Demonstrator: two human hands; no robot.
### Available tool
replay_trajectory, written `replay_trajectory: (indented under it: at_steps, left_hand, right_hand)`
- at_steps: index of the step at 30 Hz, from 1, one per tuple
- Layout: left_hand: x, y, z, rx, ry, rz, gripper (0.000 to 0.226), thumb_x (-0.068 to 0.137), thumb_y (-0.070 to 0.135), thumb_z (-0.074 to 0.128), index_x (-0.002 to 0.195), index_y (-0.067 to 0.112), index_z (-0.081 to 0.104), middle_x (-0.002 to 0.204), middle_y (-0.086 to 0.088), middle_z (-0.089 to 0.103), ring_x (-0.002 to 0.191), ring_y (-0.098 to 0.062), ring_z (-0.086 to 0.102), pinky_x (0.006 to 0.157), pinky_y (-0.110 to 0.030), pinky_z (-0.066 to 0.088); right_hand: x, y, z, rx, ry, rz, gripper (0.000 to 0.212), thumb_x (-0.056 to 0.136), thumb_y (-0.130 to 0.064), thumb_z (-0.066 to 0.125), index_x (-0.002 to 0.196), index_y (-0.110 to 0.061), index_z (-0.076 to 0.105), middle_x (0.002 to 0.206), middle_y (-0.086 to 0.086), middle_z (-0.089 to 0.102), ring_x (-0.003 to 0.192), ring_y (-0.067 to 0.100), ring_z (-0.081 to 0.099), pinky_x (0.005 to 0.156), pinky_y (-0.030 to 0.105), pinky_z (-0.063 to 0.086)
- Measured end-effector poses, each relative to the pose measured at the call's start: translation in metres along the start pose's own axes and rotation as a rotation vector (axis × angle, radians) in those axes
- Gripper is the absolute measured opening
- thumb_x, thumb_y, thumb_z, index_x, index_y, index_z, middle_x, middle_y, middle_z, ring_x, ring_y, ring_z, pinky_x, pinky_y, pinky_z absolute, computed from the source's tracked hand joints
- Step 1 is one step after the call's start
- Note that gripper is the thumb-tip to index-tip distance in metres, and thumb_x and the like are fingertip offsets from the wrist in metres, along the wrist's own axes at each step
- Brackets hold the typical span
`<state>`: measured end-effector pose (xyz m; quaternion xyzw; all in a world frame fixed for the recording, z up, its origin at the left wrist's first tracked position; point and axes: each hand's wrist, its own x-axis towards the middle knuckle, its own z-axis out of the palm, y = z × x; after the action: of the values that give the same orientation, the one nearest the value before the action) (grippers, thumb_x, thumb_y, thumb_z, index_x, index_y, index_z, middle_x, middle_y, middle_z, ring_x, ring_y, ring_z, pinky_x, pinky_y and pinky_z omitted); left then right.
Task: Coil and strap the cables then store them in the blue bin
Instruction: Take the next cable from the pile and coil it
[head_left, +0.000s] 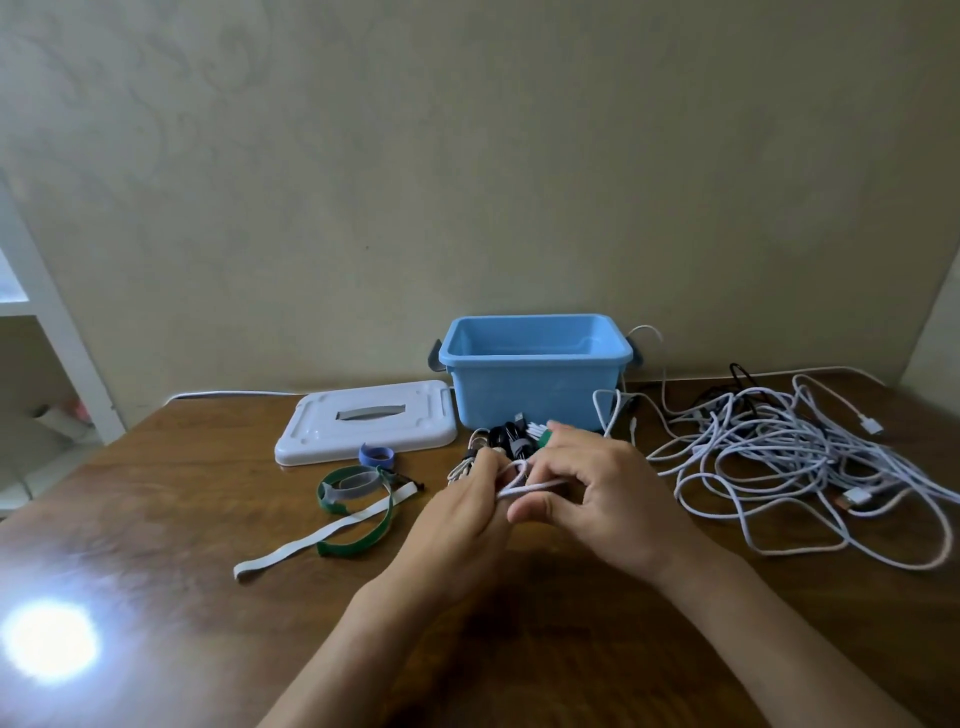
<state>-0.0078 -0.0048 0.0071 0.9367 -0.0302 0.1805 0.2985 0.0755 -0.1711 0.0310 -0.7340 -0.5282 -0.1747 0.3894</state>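
The open blue bin (535, 387) stands at the back of the wooden table. Just in front of it my left hand (462, 514) and right hand (597, 488) meet, and both pinch a white cable (524, 488) looped between the fingers. Behind the hands lie coiled, strapped cable bundles (511, 439), black and white. A large tangle of white cables (779, 452) spreads to the right. Loose straps lie to the left: a green one (363, 540), a white one (322, 535), a grey one (358, 483) and a rolled blue one (377, 455).
The bin's white lid (363, 421) lies flat left of the bin. A wall runs close behind the table. A white shelf unit (47, 322) stands off the table's left edge. Bright glare (49, 642) marks the near left tabletop.
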Motion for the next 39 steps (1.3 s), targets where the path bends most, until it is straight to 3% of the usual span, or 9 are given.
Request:
replay_trajectory:
  at_steps: [1, 5, 13, 18, 22, 28, 32, 36, 39]
  left_hand:
    - [0.000, 0.000, -0.001, -0.019, 0.027, -0.007, 0.011, 0.105, 0.042, 0.040, 0.097, 0.035, 0.039, 0.089, 0.008, 0.060, 0.075, -0.009, 0.056, 0.067, -0.036, 0.050]
    - [0.003, -0.003, -0.006, -0.174, 0.138, -0.080, 0.023, 0.105, 0.037, 0.037, 0.087, 0.029, 0.049, 0.078, 0.006, 0.060, 0.070, -0.007, 0.056, 0.062, -0.031, 0.045]
    - [0.004, 0.004, -0.005, -0.293, 0.217, -0.127, 0.024, 0.105, 0.038, 0.036, 0.090, 0.025, 0.050, 0.075, 0.006, 0.058, 0.067, -0.008, 0.054, 0.059, -0.031, 0.044]
    - [-0.001, 0.012, -0.006, -0.340, 0.085, -0.121, 0.025, 0.106, 0.041, 0.035, 0.095, 0.023, 0.049, 0.080, 0.001, 0.057, 0.069, -0.012, 0.052, 0.064, -0.034, 0.045]
    - [-0.004, 0.018, 0.001, -0.368, 0.077, -0.019, 0.032, 0.100, 0.050, 0.035, 0.085, 0.027, 0.052, 0.075, 0.003, 0.054, 0.068, -0.011, 0.049, 0.068, -0.043, 0.043]
    - [-0.002, 0.020, 0.006, -0.395, 0.239, 0.008, 0.027, 0.102, 0.043, 0.036, 0.087, 0.028, 0.052, 0.080, 0.010, 0.058, 0.073, -0.010, 0.056, 0.064, -0.026, 0.043]
    - [-0.002, 0.018, 0.008, -0.329, 0.249, -0.022, 0.028, 0.100, 0.052, 0.032, 0.098, 0.031, 0.050, 0.083, 0.010, 0.062, 0.077, -0.011, 0.061, 0.066, -0.036, 0.051]
    - [-0.001, 0.017, 0.009, -0.261, 0.219, -0.007, 0.035, 0.100, 0.054, 0.030, 0.121, 0.040, 0.054, 0.088, 0.011, 0.068, 0.083, -0.007, 0.066, 0.071, -0.035, 0.055]
    - [-0.001, 0.019, 0.007, -0.294, 0.265, 0.015, 0.038, 0.098, 0.053, 0.031, 0.097, 0.028, 0.060, 0.081, 0.009, 0.064, 0.076, -0.009, 0.063, 0.066, -0.033, 0.052]
  right_hand:
    - [0.000, -0.001, -0.002, 0.041, -0.048, 0.037, 0.037, 0.087, -0.065, 0.062, 0.087, -0.029, 0.070, 0.084, -0.013, 0.065, 0.083, 0.006, 0.063, 0.086, 0.026, 0.052]
    - [-0.002, 0.002, -0.012, -0.006, -0.142, 0.157, 0.018, 0.098, -0.050, 0.055, 0.095, -0.034, 0.063, 0.090, -0.018, 0.064, 0.088, 0.003, 0.062, 0.066, 0.018, 0.045]
    - [-0.006, 0.003, -0.013, -0.314, 0.194, 0.153, 0.041, 0.093, -0.060, 0.052, 0.071, -0.028, 0.062, 0.050, -0.020, 0.040, 0.048, 0.000, 0.048, 0.046, 0.011, 0.025]
    - [-0.006, -0.001, -0.005, -0.184, 0.243, 0.204, 0.043, 0.097, -0.056, 0.048, 0.072, -0.025, 0.062, 0.046, -0.016, 0.042, 0.056, 0.007, 0.057, 0.047, 0.013, 0.036]
    - [-0.008, 0.002, 0.000, -0.200, 0.155, 0.281, 0.039, 0.104, -0.049, 0.041, 0.081, -0.026, 0.064, 0.051, -0.015, 0.045, 0.061, -0.001, 0.057, 0.048, 0.013, 0.034]
    - [-0.011, -0.004, 0.019, -0.213, -0.125, 0.285, 0.034, 0.108, -0.045, 0.034, 0.103, -0.031, 0.064, 0.086, -0.008, 0.069, 0.077, 0.008, 0.063, 0.061, 0.025, 0.041]
    - [-0.011, -0.004, 0.021, -0.185, -0.118, 0.308, 0.028, 0.106, -0.044, 0.040, 0.109, -0.032, 0.066, 0.083, -0.010, 0.067, 0.073, 0.008, 0.062, 0.059, 0.022, 0.037]
    - [-0.013, -0.007, 0.021, -0.191, -0.179, 0.309, 0.026, 0.104, -0.044, 0.044, 0.084, -0.037, 0.059, 0.073, -0.013, 0.056, 0.065, 0.006, 0.051, 0.056, 0.021, 0.032]
    - [-0.013, -0.009, 0.022, -0.174, -0.193, 0.303, 0.032, 0.102, -0.052, 0.043, 0.073, -0.042, 0.051, 0.069, -0.013, 0.058, 0.063, 0.004, 0.054, 0.058, 0.022, 0.035]
